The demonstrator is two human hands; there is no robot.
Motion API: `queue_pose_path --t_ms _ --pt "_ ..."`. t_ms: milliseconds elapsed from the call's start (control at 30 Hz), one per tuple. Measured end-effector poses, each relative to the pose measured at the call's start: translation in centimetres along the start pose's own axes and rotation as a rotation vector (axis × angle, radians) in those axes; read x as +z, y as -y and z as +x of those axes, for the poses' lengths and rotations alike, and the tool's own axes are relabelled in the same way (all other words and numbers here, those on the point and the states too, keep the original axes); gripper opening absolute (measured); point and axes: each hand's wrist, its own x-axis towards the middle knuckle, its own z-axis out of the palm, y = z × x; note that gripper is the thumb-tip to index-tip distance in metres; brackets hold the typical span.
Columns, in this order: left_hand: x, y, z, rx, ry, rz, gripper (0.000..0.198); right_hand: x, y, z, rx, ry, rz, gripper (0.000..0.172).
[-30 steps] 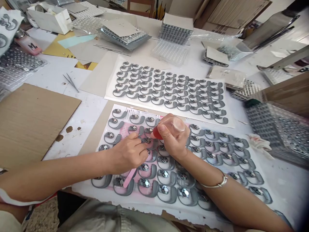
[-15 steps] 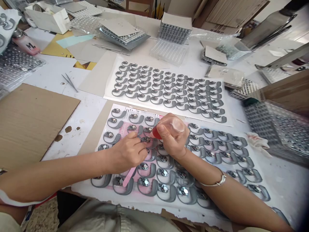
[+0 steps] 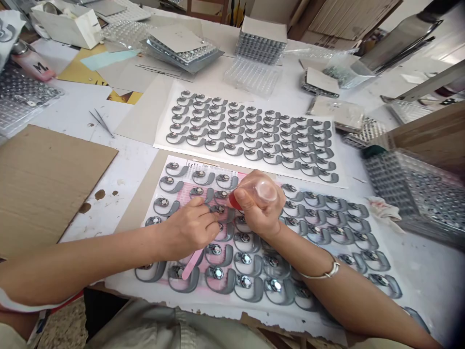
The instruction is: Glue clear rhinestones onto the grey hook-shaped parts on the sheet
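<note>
Rows of grey hook-shaped parts with round metal discs (image 3: 247,259) lie on a near sheet (image 3: 160,165). My right hand (image 3: 259,206) is closed round a small clear bottle with a red tip (image 3: 258,193), the tip pointing left and down at one part. My left hand (image 3: 194,228) pinches that grey part (image 3: 218,210) with its fingertips, steadying it. A pink stick (image 3: 191,264) pokes out from under my left hand. My right wrist wears a thin bracelet (image 3: 325,271).
A second sheet of the same grey parts (image 3: 250,135) lies behind. Tweezers (image 3: 100,121) rest to the left, above a brown cardboard sheet (image 3: 47,179). Stacked blister trays (image 3: 261,46) and a clear bin of parts (image 3: 417,194) crowd the back and right.
Both hands stay on the same part; the whole view has drifted slightly, so the scene sits a little higher and to the left.
</note>
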Motion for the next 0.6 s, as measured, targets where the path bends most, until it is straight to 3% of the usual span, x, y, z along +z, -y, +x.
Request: queue_pose_path --t_ms 367,600 --pt "0.11 0.1 -0.15 -0.003 -0.017 -0.034 0.03 -0.22 0.29 0.18 -0.069 0.028 -0.004 0.013" --pt "-0.18 0.48 -0.03 -0.038 0.035 -0.087 0.03 -0.38 0.65 0.28 -0.089 0.055 -0.015 0.011"
